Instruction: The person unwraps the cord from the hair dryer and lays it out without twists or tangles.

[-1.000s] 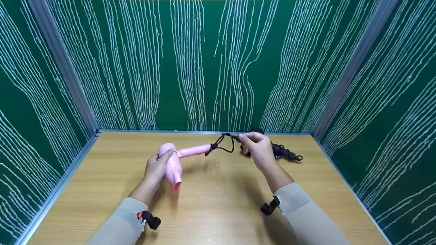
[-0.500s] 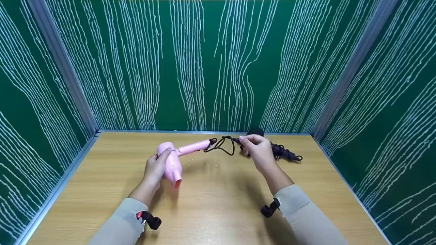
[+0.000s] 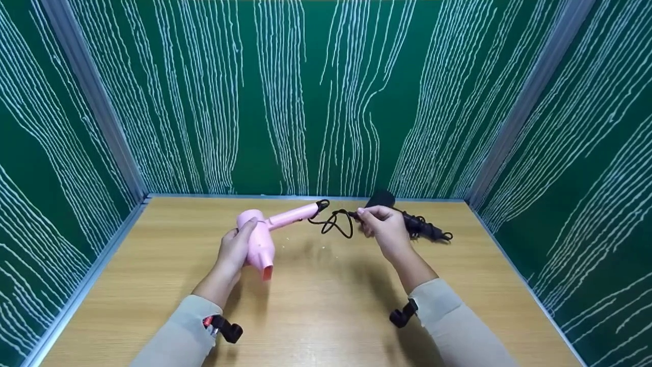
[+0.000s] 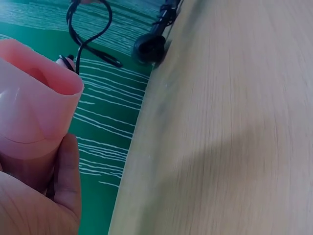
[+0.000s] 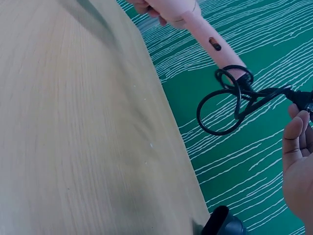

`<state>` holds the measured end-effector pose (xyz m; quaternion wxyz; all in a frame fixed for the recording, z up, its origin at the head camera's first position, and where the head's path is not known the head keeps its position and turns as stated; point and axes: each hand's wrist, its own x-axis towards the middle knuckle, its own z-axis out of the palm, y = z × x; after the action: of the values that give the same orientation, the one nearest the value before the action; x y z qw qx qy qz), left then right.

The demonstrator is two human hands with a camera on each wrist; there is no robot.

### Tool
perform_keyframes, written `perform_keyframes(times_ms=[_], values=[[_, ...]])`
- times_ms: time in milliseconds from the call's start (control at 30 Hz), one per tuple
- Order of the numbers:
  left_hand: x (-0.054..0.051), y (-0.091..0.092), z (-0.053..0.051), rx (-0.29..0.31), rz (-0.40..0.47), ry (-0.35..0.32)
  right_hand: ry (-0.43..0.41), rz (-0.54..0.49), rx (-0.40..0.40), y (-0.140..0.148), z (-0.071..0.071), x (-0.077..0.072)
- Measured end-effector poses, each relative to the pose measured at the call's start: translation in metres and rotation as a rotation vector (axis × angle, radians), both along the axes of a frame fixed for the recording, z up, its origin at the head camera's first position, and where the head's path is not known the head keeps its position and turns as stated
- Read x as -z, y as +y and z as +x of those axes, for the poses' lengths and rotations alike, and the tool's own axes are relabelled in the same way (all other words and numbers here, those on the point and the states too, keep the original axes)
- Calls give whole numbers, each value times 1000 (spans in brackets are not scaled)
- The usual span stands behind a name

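- I see the left hand (image 3: 233,250) at the left side of the pink hair dryer (image 3: 261,242), its thumb and fingers gripping the fat part.
- I see the pink hair dryer up over the wooden table (image 3: 316,316), its nozzle toward the person and its handle pointing right.
- I see a black cord (image 5: 264,93) in loops at the pink hair dryer's handle end.
- I see the right hand (image 3: 389,229) to the right of the pink hair dryer, pinching the cord's plug (image 5: 302,99).
- Right of the pink hair dryer, I see a black hair dryer (image 3: 430,232) on the table, partly hidden.
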<state>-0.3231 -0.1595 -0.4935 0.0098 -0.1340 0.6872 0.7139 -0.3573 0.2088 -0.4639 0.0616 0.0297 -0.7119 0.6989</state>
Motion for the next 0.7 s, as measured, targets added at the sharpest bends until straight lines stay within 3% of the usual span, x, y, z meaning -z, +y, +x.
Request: perform_keyframes(times_ms=[467,700], values=[[-8,-1,2,55,26,21,-12,-11,20,0,-5,13],[-8,-1,3,81,34,71,-23,-16,50,1,-7,19]])
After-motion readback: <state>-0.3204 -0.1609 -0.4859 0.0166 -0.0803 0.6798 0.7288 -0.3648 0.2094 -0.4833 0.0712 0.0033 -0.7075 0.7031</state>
